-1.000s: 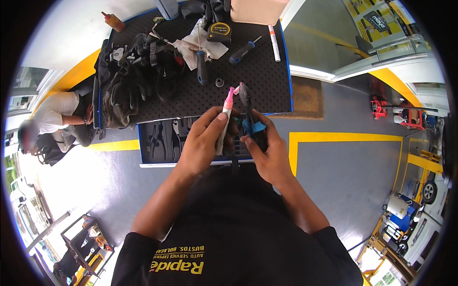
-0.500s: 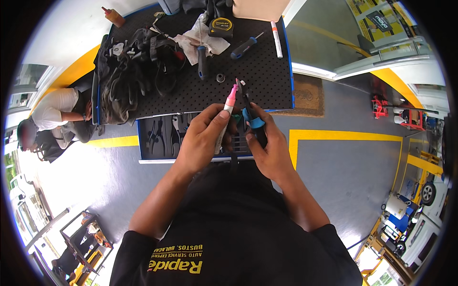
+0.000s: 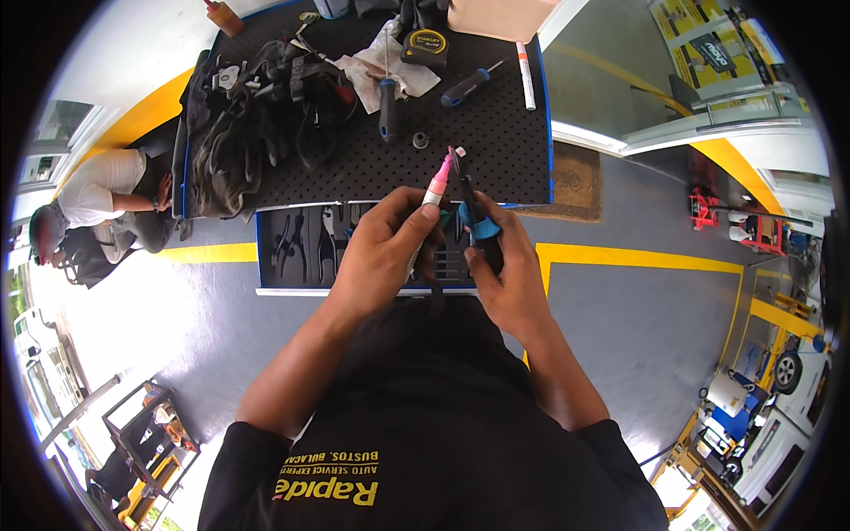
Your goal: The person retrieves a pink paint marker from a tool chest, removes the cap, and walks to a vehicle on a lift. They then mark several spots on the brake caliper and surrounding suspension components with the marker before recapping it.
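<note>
Head view: a pink-tipped marker [image 3: 434,190] is clamped between the curled fingers of the left hand [image 3: 382,252], its tip raised past the fingertips, while black pliers with blue grips [image 3: 476,221] are gripped shut in the fingers of the right hand [image 3: 503,265]. Just beyond the fingertips are listed a black perforated bench top [image 3: 496,150], a small metal socket [image 3: 421,140], two screwdrivers [image 3: 387,102] and a tape measure [image 3: 425,46]; beneath the knuckles, an open tool drawer [image 3: 301,248] is seen.
</note>
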`<state>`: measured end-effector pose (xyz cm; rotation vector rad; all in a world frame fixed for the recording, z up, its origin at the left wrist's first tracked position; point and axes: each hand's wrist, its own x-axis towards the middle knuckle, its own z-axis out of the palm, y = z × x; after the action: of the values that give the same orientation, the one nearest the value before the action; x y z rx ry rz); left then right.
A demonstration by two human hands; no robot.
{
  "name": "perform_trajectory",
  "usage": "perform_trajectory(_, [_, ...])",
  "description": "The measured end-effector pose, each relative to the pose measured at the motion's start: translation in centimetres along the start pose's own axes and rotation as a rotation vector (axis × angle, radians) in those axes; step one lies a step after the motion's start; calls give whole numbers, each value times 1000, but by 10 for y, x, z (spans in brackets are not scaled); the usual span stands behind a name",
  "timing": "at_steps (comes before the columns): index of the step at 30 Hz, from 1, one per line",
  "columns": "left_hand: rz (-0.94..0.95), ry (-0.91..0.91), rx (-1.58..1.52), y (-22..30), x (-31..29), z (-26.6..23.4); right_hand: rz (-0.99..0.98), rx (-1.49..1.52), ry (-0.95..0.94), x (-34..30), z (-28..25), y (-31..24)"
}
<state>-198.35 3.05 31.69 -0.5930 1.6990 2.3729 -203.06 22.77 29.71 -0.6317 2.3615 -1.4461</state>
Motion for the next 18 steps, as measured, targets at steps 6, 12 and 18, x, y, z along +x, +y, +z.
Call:
perform_trajectory(6, [19,50,56,-2,-1,0,-24,-10,16,-1,2,1])
perform_trajectory(12, [39,27,103,-3,-3,-2,-29,-22,21,-2,3,3])
perform_trajectory(18, [34,14,67,-3,-3,-3,-38,-64,36,-4,3,4])
